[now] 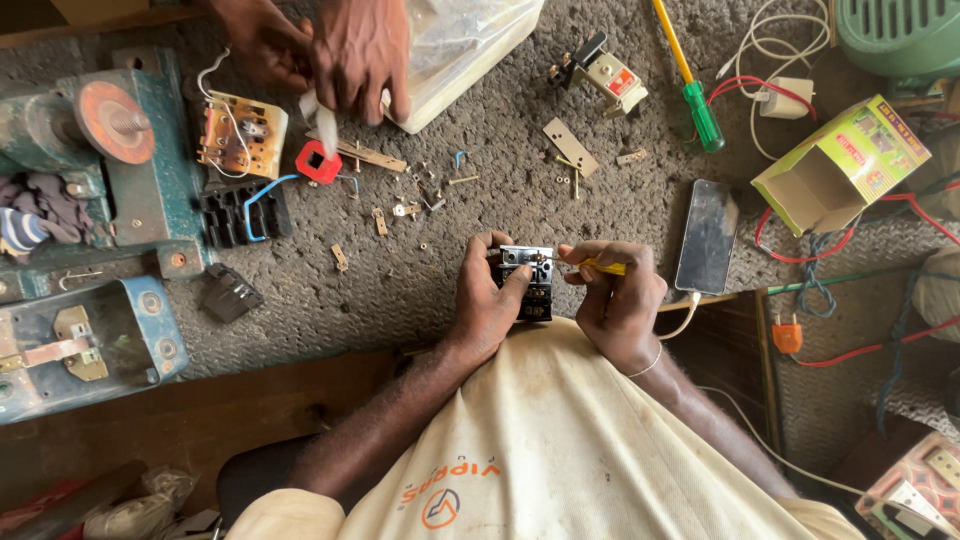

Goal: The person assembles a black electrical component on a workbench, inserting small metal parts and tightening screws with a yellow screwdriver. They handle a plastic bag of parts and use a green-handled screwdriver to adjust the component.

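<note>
My left hand gripped the black switch block; right hand clenched a yellow screwdriver, tip hidden behind the block's top.

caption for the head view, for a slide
Left hand steadies a small black switch block while the right hand works a yellow-handled screwdriver into its top.

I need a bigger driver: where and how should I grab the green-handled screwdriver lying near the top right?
Probably take the green-handled screwdriver by its thick green handle, closing across its width from above. It lies flat on the rough mat, handle end nearer you, yellow shaft running up out of view. White cables lie just right, so come from the left.
</note>
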